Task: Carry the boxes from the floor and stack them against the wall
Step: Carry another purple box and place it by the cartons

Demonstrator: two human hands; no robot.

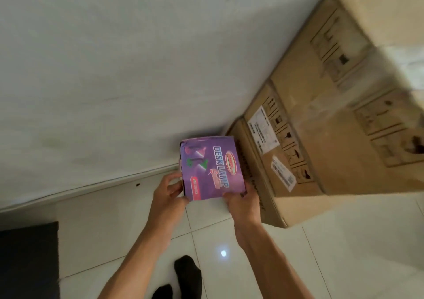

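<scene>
Both hands held a purple box (211, 169) printed "DESK LAMP", above the white tiled floor (252, 264) and close to the white wall (114, 69). Landmark: the purple box. Left hand (168, 189) gripped its lower-left corner, fingers (177, 176) wrapped onto the dark left side face, thumb on the near edge. Right hand (243, 201) gripped the lower-right corner, fingers clenched over the near edge and partly under the box; fingertips there not visible. The box sat between the two hands, its printed face toward the camera, far edge pointing at the wall. Just right of the box, a stack of brown cardboard boxes (298, 138) stood against the wall, with white labels and handling symbols on the facing sides; whether the purple box touched the stack could not be told. Below the box, two feet in black socks (187, 271) stood on the tiles. Well to the lower left of the box lay a dark mat (27, 259).
</scene>
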